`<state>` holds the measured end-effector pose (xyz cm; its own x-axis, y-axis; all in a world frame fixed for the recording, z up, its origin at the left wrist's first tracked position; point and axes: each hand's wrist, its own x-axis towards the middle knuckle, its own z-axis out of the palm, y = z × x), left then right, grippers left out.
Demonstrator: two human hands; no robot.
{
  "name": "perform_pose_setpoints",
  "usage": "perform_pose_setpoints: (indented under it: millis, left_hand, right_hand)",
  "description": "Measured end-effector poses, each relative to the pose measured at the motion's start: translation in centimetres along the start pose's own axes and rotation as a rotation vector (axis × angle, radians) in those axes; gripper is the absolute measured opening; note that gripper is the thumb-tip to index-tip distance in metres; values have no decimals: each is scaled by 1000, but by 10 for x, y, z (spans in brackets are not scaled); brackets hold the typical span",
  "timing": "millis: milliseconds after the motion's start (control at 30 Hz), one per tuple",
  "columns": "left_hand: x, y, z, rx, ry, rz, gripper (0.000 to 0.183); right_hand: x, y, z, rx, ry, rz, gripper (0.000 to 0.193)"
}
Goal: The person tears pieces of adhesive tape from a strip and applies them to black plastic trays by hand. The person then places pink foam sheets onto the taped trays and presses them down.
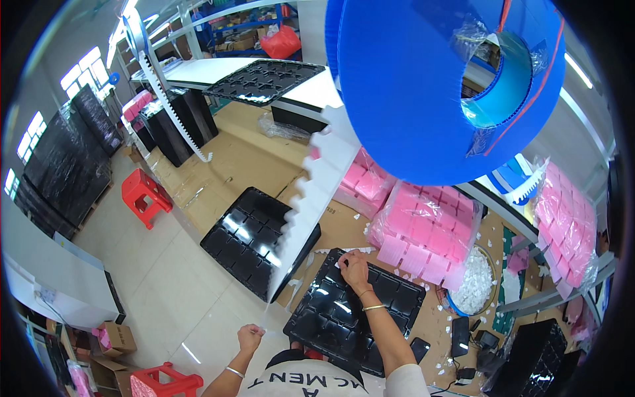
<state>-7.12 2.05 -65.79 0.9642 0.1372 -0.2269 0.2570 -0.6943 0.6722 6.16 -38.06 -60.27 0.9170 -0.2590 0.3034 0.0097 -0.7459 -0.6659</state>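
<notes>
My left hand (250, 337) is closed in a pinch, left of the tray, at the thin pale tail below a white scalloped strip (305, 210). That strip slants down from a large blue reel (410, 99) overhead. Over the far left part of a black moulded tray (324, 311) is my right hand (354, 272), fingers curled together and touching the tray. Whatever sits between those fingers is too small to make out. The tray has rows of square compartments and lies in front of my body. Another black tray (245, 231) lies farther left, partly behind the strip.
Wrapped pink foam blocks (430, 221) stand beyond the tray. To the right are a blue-rimmed basin of white scraps (471, 281), a phone (419, 349) and black adapters (487, 340). Red stools (145, 198) are on the floor at left. A black tray (264, 81) overhangs the white far table.
</notes>
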Motion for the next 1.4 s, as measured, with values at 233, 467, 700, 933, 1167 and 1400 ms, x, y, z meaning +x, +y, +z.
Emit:
perform_pose_setpoints:
  millis: [233,467,700,933,1167,1400]
  left_hand:
    - [-9,19,-6,-172,-341,-96,17]
    - [-2,60,11,-344,-463,116,25]
    - [8,64,24,-264,-480,76,25]
    - [63,57,-37,-194,-113,77,18]
    - [65,161,-62,-171,374,533,44]
    - [77,227,61,-320,-77,648,20]
  right_hand:
    - [3,3,8,-152,14,-47,7]
    - [13,13,11,-230,-72,-112,9]
    - [17,9,15,-352,-154,-238,14]
    - [23,4,17,-345,-206,-255,13]
    - [16,9,19,-381,-163,-325,14]
    - [13,14,14,-396,-110,-268,18]
